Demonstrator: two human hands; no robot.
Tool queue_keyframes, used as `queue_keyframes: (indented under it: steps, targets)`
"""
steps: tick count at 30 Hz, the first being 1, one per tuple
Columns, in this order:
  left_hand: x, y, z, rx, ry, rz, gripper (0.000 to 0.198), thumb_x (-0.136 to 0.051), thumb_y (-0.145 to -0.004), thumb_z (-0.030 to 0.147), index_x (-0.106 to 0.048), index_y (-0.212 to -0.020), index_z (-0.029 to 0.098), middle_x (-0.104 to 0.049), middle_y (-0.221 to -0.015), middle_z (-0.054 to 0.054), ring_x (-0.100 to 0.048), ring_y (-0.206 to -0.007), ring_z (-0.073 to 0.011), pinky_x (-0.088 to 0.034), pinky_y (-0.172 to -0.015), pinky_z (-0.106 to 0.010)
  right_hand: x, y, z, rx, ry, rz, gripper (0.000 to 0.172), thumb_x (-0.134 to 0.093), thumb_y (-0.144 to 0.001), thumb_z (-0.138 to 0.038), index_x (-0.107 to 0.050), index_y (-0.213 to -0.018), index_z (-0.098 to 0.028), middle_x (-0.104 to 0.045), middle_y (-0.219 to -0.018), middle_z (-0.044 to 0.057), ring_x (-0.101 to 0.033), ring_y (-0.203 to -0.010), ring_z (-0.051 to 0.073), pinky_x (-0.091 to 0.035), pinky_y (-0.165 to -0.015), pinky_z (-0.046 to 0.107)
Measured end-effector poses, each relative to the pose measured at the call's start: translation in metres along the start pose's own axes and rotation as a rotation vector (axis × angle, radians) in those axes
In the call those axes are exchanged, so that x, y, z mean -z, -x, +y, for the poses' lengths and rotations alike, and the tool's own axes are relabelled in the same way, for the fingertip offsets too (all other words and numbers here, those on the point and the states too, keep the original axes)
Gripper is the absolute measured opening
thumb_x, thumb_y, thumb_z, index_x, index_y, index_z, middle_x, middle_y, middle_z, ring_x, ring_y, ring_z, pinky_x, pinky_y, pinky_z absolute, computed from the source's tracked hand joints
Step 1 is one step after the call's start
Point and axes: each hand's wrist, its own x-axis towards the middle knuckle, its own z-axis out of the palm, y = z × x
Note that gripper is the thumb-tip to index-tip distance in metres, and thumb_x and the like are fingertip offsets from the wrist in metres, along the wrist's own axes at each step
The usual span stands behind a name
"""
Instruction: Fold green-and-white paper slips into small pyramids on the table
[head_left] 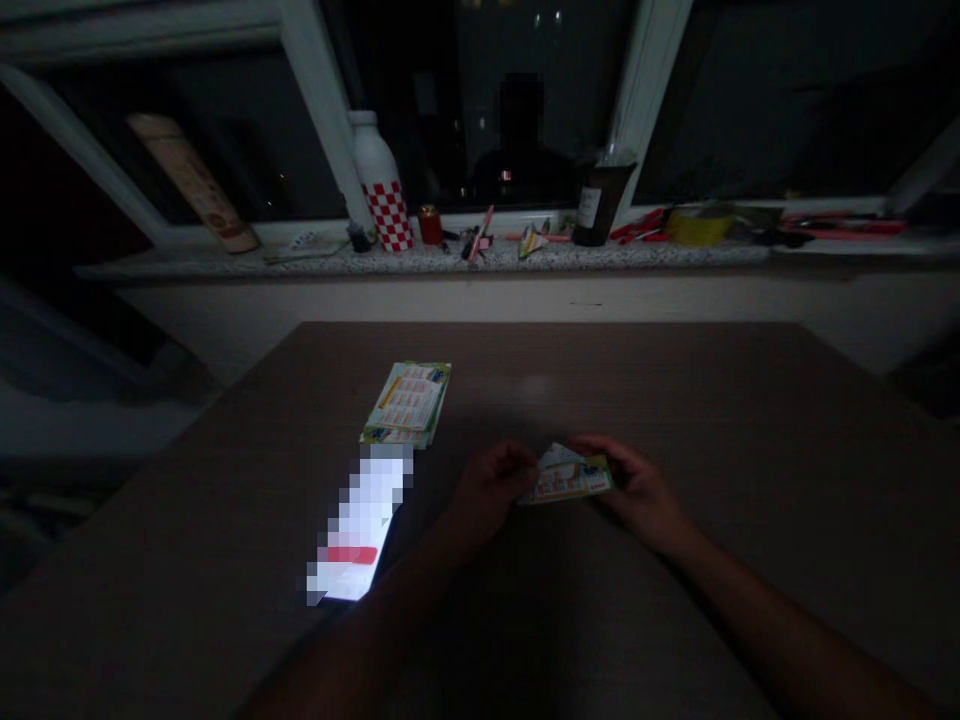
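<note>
In dim light, both my hands hold a small printed paper (568,479) just above the brown table (675,420). My left hand (489,490) pinches its left edge with closed fingers. My right hand (637,488) grips its right side, fingers curled over the top. The paper looks partly folded at its upper corner. A stack of similar printed sheets (409,402) lies flat to the upper left of my hands. A lit phone screen (358,525) rests on the table beside my left forearm.
A stone windowsill (450,260) runs along the back, holding a red-and-white checked bottle (382,185), a small red can (430,225), a dark carton (598,205), a yellow tape roll (697,226) and red tools (832,228). Dark window panes stand behind.
</note>
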Motion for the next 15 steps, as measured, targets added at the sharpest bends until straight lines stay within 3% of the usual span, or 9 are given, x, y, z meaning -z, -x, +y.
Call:
queue_keyframes:
  steps: [4,6,10,15]
  targets:
    - [-0.0027,0.0018,-0.0011,-0.016,-0.052,-0.08,0.01,-0.06,-0.073,0.021,-0.055,-0.079,0.016,-0.056,-0.075,0.002,-0.053,-0.07,-0.0118,-0.041,-0.066,-0.023,-0.002,0.0004,-0.0037,0.095,0.066,-0.056,0.017,-0.069,-0.073,-0.024,-0.064,-0.089,-0.021,-0.059,-0.116,0.009,-0.061,-0.099,0.022,-0.05,-0.075,0.03]
    - [-0.004,0.0035,-0.0021,-0.055,-0.172,-0.113,0.01,-0.059,-0.077,0.023,-0.057,-0.083,0.016,-0.059,-0.079,0.0,-0.054,-0.073,-0.0132,-0.042,-0.068,-0.025,-0.0013,0.001,-0.0045,0.085,0.069,-0.051,0.011,-0.066,-0.077,-0.028,-0.063,-0.084,-0.02,-0.063,-0.106,0.008,-0.062,-0.093,0.021,-0.05,-0.074,0.029]
    - [-0.0035,0.0075,-0.0034,-0.106,-0.38,-0.192,0.024,-0.06,-0.08,0.026,-0.057,-0.102,0.017,-0.064,-0.097,-0.005,-0.059,-0.088,-0.0185,-0.046,-0.076,-0.03,0.0005,0.0019,-0.0029,-0.047,0.05,-0.051,0.014,-0.06,-0.082,-0.033,-0.063,-0.085,-0.019,-0.068,-0.077,0.003,-0.063,-0.069,0.016,-0.05,-0.065,0.027]
    - [0.0045,0.0101,-0.0032,-0.26,-0.743,-0.035,0.054,-0.067,-0.073,0.023,-0.045,-0.123,0.021,-0.057,-0.12,-0.008,-0.055,-0.106,-0.0235,-0.043,-0.092,-0.039,0.003,-0.0008,0.0021,-0.073,0.132,-0.106,0.026,-0.054,-0.084,-0.029,-0.064,-0.107,-0.02,-0.07,-0.101,0.007,-0.066,-0.085,0.02,-0.052,-0.074,0.032]
